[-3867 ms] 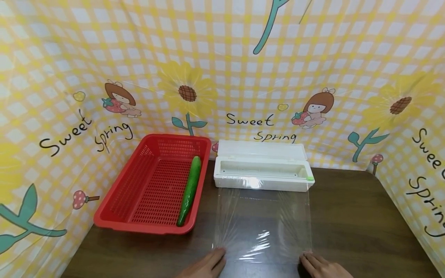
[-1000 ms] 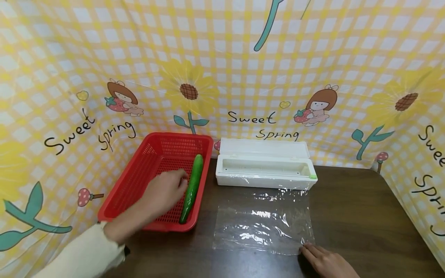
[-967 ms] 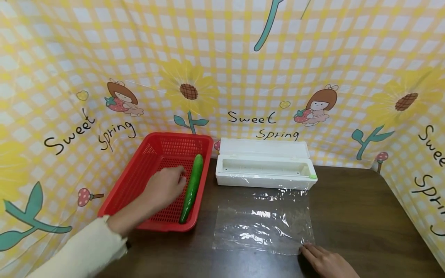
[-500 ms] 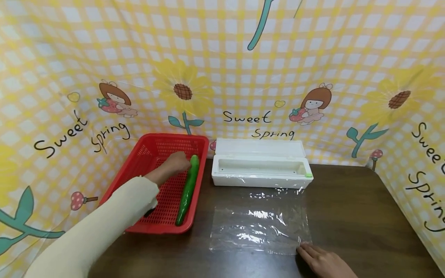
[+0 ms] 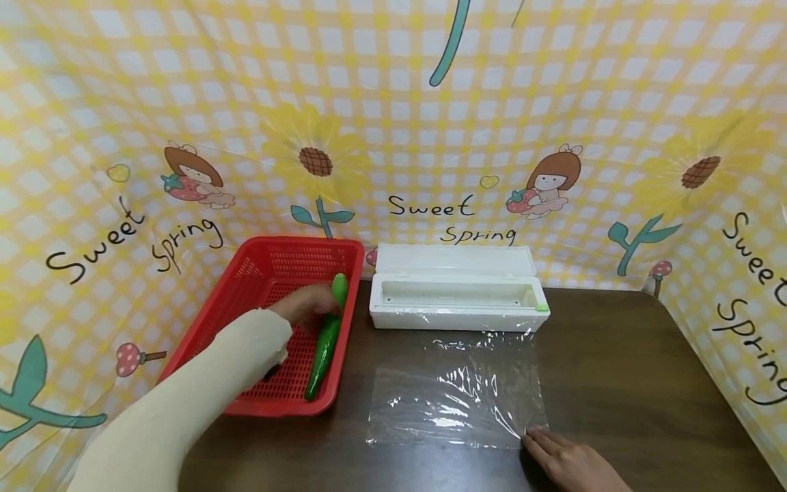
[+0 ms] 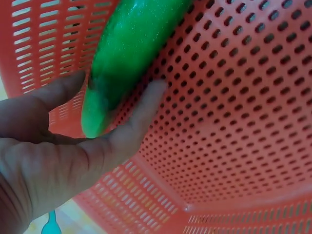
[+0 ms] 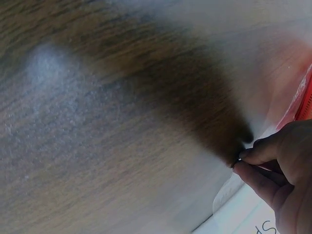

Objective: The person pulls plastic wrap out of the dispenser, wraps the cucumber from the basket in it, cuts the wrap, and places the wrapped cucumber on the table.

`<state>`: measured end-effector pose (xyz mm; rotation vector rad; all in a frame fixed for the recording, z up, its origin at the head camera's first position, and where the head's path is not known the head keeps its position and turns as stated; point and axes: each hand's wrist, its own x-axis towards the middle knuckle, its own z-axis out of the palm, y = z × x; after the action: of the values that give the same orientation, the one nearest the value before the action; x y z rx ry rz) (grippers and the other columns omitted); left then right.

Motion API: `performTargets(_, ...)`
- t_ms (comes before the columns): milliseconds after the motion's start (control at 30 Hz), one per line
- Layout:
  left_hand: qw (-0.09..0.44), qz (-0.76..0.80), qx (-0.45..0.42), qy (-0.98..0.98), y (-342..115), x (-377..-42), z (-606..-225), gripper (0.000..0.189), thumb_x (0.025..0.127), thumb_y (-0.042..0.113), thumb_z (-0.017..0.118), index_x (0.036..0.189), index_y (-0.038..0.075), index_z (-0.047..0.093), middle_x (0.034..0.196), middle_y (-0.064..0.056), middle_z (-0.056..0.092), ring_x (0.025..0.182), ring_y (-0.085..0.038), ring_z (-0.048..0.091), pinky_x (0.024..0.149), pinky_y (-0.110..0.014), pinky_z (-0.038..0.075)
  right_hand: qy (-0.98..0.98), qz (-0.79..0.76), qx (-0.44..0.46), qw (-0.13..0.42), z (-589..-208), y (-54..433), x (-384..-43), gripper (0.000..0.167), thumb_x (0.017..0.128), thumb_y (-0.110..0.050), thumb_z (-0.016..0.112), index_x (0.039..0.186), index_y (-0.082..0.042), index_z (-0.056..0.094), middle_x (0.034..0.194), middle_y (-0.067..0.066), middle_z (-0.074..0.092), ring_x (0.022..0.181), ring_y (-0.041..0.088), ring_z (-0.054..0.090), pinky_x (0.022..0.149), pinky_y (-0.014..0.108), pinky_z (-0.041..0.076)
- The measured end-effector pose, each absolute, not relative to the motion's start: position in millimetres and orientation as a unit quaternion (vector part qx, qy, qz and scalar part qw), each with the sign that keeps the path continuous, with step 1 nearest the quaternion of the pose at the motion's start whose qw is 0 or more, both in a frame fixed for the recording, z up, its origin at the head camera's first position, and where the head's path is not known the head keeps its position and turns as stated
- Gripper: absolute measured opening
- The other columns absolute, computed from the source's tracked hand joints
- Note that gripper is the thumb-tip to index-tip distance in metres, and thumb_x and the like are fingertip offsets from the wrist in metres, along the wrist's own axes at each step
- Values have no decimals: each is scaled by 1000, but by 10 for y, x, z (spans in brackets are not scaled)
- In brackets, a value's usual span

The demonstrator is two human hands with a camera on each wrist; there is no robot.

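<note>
A long green cucumber (image 5: 322, 359) lies along the right side of the red perforated basket (image 5: 284, 408). My left hand (image 5: 310, 301) reaches over its far end. In the left wrist view, thumb and fingers of the left hand (image 6: 63, 156) are spread on either side of the cucumber (image 6: 136, 39), and no firm grip shows. A sheet of clear plastic wrap (image 5: 455, 403) stretches over the table from a white dispenser box (image 5: 455, 320). My right hand (image 5: 572, 465) pinches its near right corner; in the right wrist view, the right hand's (image 7: 287, 165) thumb and finger meet there.
The dispenser's lid (image 5: 455, 261) stands raised at the back, with a green cutter slide (image 5: 541, 307) at its right end. A checked cloth (image 5: 430, 137) hangs behind and beside the dark wooden table (image 5: 627, 369).
My left hand has let go of the wrap's left corner, gone into the basket and come over the cucumber's far end. The right hand keeps the other corner; the wrap now lies lower and looser.
</note>
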<state>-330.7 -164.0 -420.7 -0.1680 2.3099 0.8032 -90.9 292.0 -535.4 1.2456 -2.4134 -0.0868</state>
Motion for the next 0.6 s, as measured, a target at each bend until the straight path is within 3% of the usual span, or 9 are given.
performTargets(133, 357, 346, -89, 863, -1626, -3263, -4252, 45, 98, 6, 54, 137, -10, 38, 133, -36, 53, 124, -53, 59, 99, -63, 52, -867, -38, 449, 213, -5348, 2910, -911, 70, 91, -71, 53, 106, -6, 75, 102, 9, 77, 88, 22, 75, 60, 24, 56)
performTargets(600, 321, 354, -92, 873, -1658, -3199, -4250, 36, 100, 1, 56, 132, -11, 43, 127, -33, 55, 119, -49, 62, 93, -59, 56, -863, -49, 453, 219, -5360, 2903, -919, 72, 96, -72, 45, 104, -7, 75, 101, 9, 77, 88, 21, 75, 61, 23, 57)
